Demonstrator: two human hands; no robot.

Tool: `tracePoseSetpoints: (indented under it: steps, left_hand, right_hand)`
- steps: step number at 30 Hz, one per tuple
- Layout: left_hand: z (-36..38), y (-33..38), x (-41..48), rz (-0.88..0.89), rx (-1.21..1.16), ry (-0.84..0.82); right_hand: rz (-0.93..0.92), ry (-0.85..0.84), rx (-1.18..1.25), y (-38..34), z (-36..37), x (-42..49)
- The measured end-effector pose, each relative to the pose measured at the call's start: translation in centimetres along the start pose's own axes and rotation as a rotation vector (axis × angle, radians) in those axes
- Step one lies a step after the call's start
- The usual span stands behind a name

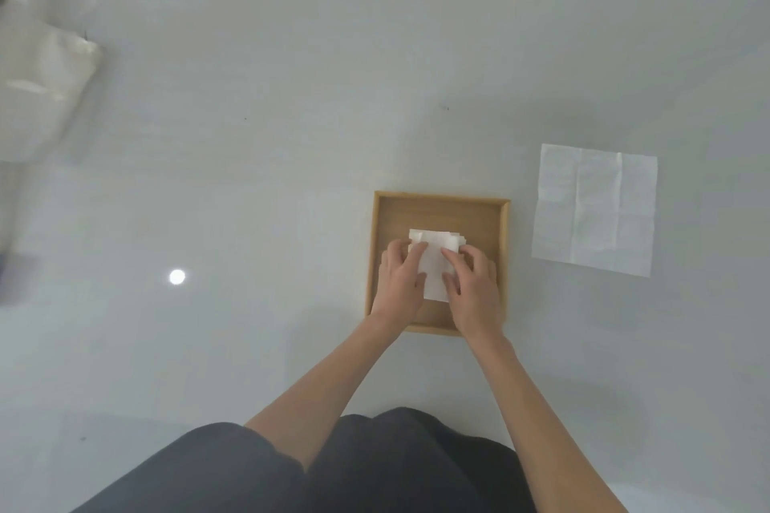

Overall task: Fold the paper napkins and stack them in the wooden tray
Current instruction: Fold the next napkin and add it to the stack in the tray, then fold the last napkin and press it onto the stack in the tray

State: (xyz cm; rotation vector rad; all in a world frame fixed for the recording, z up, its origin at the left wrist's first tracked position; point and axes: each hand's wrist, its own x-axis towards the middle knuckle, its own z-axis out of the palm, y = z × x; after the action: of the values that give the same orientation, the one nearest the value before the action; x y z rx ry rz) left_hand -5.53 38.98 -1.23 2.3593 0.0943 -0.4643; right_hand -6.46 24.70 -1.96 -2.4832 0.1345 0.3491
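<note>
A square wooden tray (441, 206) sits on the white table, right of centre. Inside it lies a small stack of folded white napkins (435, 258). My left hand (401, 283) rests on the stack's left side and my right hand (473, 289) on its right side, fingers spread flat and pressing down on the top napkin. The lower part of the stack is hidden by my hands. One unfolded napkin (596, 208), with crease lines showing, lies flat on the table to the right of the tray.
A white plastic bag or packet (39, 96) lies at the far left edge of the table. A bright light reflection (177, 276) shows on the glossy tabletop. The table's far edge runs along the top of the view.
</note>
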Motion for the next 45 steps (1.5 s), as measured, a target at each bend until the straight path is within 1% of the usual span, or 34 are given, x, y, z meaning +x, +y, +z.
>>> tracePoseSetpoints:
  steps: [2, 4, 6, 9, 11, 14, 15, 16, 17, 19, 20, 22, 23, 24, 28, 30, 31, 34, 36, 38, 40, 41, 42, 44, 45]
  left_hand:
    - [0.0, 0.1, 0.1, -0.016, 0.098, -0.031]
    - [-0.1, 0.2, 0.1, 0.026, 0.172, -0.044]
    - [0.2, -0.2, 0.1, 0.087, 0.261, -0.055]
    - [0.4, -0.9, 0.1, 0.079, 0.350, -0.113]
    - [0.6, -1.2, 0.0, 0.069, 0.374, -0.141]
    - [0.7, -1.1, -0.2, 0.066, 0.352, -0.153]
    - [0.6, -0.9, -0.2, 0.059, 0.318, -0.142]
    - [0.6, -0.8, -0.2, 0.058, 0.274, -0.123]
    - [0.4, -0.6, -0.2, 0.061, 0.223, -0.097]
    - [0.2, -0.2, -0.3, 0.057, 0.115, -0.030]
    - [0.2, 0.0, -0.4, 0.028, 0.048, -0.001]
    - [-0.1, 0.5, -0.4, -0.060, -0.097, 0.021]
    - [-0.2, 0.8, -0.3, -0.097, -0.155, 0.016]
    - [-0.5, 1.0, -0.1, -0.126, -0.201, 0.008]
    - [-1.0, 1.1, 0.3, -0.208, -0.336, 0.016]
    - [-1.2, 1.1, 0.4, -0.288, -0.384, 0.038]
    - [-1.3, 1.1, 0.6, -0.311, -0.447, 0.047]
    - [-1.8, 1.6, 1.0, -0.301, -0.630, 0.039]
    - [-2.2, 2.2, 0.9, -0.280, -0.610, 0.088]
    - [-2.1, 2.4, 0.4, -0.273, -0.487, 0.148]
    - [-1.7, 2.3, -0.3, -0.306, -0.226, 0.284]
    - [-1.7, 2.2, -0.7, -0.348, -0.108, 0.348]
    - [-1.6, 2.1, -0.8, -0.411, -0.040, 0.386]
    - [-1.4, 1.9, -0.8, -0.562, -0.025, 0.356]
    - [-1.2, 1.9, -0.8, -0.602, -0.034, 0.347]
  right_hand:
    - [-0.052, 0.061, -0.113, 0.3, 0.1, -0.1]
    - [-0.117, 0.085, -0.209, 0.8, 0.4, -0.1]
    - [-0.162, 0.081, -0.341, 1.5, 1.0, -0.1]
    - [-0.184, 0.045, -0.506, 2.5, 1.7, 0.0]
    - [-0.191, 0.022, -0.546, 2.8, 1.9, -0.1]
    - [-0.175, -0.002, -0.510, 2.5, 1.7, -0.1]
    - [-0.162, 0.000, -0.460, 2.1, 1.5, -0.1]
    - [-0.139, 0.017, -0.348, 1.7, 1.2, -0.1]
    - [-0.089, 0.038, -0.178, 1.1, 0.9, -0.1]
    - [0.082, 0.084, 0.213, -0.1, 0.2, -0.2]
    - [0.198, 0.103, 0.382, -0.3, 0.1, -0.2]
    - [0.413, 0.109, 0.682, -1.0, -0.1, 0.0]
    - [0.471, 0.108, 0.783, -1.1, -0.1, 0.2]
    - [0.497, 0.094, 0.837, -1.2, -0.2, 0.3]
    - [0.464, 0.003, 0.908, -1.0, -0.6, 0.3]
    - [0.471, 0.020, 0.973, -1.0, -0.8, 0.3]
    - [0.493, 0.026, 1.021, -1.1, -1.0, 0.4]
    - [0.515, 0.004, 1.132, -1.5, -1.9, 0.3]
    - [0.476, -0.014, 1.110, -1.6, -2.6, 0.2]
    - [0.441, 0.017, 1.049, -1.1, -3.7, 0.1]
    - [0.422, 0.114, 0.939, 0.1, -5.6, 0.0]
    - [0.426, 0.181, 0.867, 1.1, -6.8, -0.1]
    - [0.430, 0.258, 0.770, 2.4, -8.2, 0.1]
    - [0.452, 0.406, 0.573, 5.7, -10.8, 0.8]
    - [0.474, 0.463, 0.490, 7.6, -12.0, 1.4]
